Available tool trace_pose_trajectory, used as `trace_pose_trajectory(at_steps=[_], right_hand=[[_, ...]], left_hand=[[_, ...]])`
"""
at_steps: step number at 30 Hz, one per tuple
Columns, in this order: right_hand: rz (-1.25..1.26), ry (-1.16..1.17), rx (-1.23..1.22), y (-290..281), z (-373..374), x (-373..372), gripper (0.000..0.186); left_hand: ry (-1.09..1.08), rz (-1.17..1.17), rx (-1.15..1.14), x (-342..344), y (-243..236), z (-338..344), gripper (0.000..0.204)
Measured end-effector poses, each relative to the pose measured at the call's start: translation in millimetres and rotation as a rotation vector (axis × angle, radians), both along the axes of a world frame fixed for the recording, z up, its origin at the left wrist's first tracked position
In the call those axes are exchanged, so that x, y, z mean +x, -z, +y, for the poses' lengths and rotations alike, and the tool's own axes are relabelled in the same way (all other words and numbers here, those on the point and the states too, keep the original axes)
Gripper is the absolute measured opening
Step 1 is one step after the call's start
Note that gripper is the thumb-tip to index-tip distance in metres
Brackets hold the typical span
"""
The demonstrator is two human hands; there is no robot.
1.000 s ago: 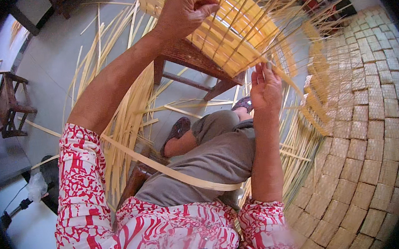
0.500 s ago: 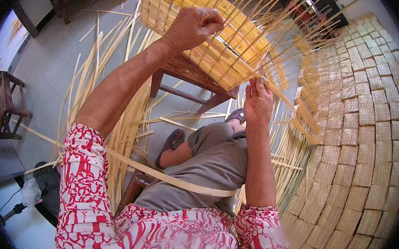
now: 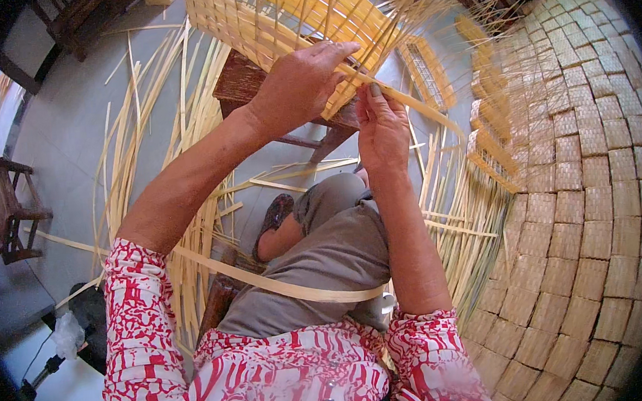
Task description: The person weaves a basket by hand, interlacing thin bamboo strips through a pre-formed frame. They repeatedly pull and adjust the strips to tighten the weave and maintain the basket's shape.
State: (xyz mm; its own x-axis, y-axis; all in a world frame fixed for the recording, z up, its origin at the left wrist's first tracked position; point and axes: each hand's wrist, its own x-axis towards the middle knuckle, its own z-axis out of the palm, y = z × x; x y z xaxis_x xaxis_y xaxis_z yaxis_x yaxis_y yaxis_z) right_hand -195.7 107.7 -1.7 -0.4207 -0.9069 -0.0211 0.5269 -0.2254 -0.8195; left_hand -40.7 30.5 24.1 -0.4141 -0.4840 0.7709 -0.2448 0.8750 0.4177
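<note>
A half-woven yellow bamboo basket (image 3: 218, 14), with many thin upright stakes sticking out, rests tilted on a dark wooden stool (image 3: 234, 79). My left hand (image 3: 301, 85) is at the basket's near wall close to its corner, fingers reaching over the weave and closed on it; the fingertips are partly hidden. Just right of that corner, my right hand (image 3: 385, 129) pinches a flat bamboo strip (image 3: 435, 116) between thumb and fingers. The strip's free end runs out to the right. Another long pale strip (image 3: 282, 285) curves across my lap.
Loose bamboo strips (image 3: 133, 155) cover the floor left of the stool, and more strips (image 3: 465, 253) lie to the right. Several small woven trays (image 3: 493, 158) stand in a row beside a wide paving of woven blocks (image 3: 585, 202). A wooden chair (image 3: 12, 206) stands far left.
My left hand has come down from above the stakes, rightward and closer to the right hand. My right hand has moved up and left with the strip. The whole view has shifted slightly.
</note>
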Motion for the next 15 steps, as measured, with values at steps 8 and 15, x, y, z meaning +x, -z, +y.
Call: trace_pose_trajectory(at_steps=[8, 15], right_hand=[[-0.002, 0.016, 0.006, 6.1, -1.9, -0.7, 0.017], [0.018, 0.027, 0.015, 2.6, -1.5, 0.8, 0.019]], left_hand=[[0.061, -0.141, -0.006, -14.6, -4.0, -20.3, 0.013], [0.141, -0.144, 0.195, -19.6, -6.4, -24.5, 0.013]])
